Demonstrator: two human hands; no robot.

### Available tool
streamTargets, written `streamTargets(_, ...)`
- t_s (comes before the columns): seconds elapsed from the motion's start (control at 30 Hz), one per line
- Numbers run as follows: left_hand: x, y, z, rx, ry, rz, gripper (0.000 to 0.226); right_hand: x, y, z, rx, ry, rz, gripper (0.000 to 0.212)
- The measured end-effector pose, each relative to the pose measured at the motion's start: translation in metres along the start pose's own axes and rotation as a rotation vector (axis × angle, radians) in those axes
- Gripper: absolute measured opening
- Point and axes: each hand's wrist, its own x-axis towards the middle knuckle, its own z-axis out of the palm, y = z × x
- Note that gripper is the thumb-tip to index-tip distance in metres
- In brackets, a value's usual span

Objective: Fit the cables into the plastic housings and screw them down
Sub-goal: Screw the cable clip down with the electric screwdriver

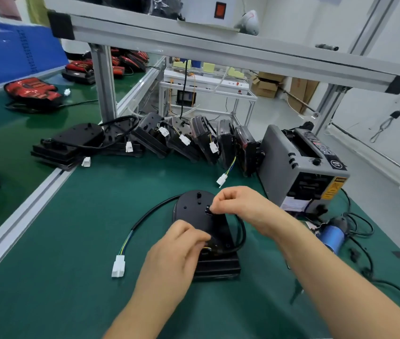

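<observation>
Pinching thin coloured wires at the near end of the black plastic housing [194, 211], which lies flat on the green matted surface [71, 241], the left hand [181, 248] steadies them. Just beyond it the right hand [238, 204] grips a small black collar on the black sheathed cable [243, 231] looping round the housing's right side. Cable fitting looks to be the step in hand, with no screw or driver held; next the loop needs pressing fully home. Farther back, similar black housings [201, 138] lean beside a grey tape dispenser [299, 167].
</observation>
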Motion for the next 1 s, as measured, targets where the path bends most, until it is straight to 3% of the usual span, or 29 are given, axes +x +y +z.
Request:
streamTargets(0.13, 0.009, -0.022, -0.007, 0.004, 0.178, -0.261, 0.018, 0.009, -0.009, 0.01, -0.085, -0.083, 0.025, 0.008)
streamTargets(0.33, 0.018, -0.04, -0.008, 0.074, -0.03, -0.407, 0.032, 0.02, -0.024, 0.022, -0.205, -0.19, 0.066, 0.003)
streamTargets(0.53, 0.013, -0.042, -0.006, 0.076, -0.098, -0.447, 0.043, 0.025, -0.023, 0.026, -0.27, -0.205, 0.102, 0.006)
streamTargets(0.7, 0.011, -0.039, -0.006, 0.087, -0.11, -0.453, 0.044, 0.027, -0.017, 0.026, -0.256, -0.128, 0.114, 0.006)
streamTargets(1.0, 0.012, -0.04, -0.006, 0.1, -0.122, -0.455, 0.044, 0.024, -0.02, 0.028, -0.283, -0.176, 0.124, 0.01)
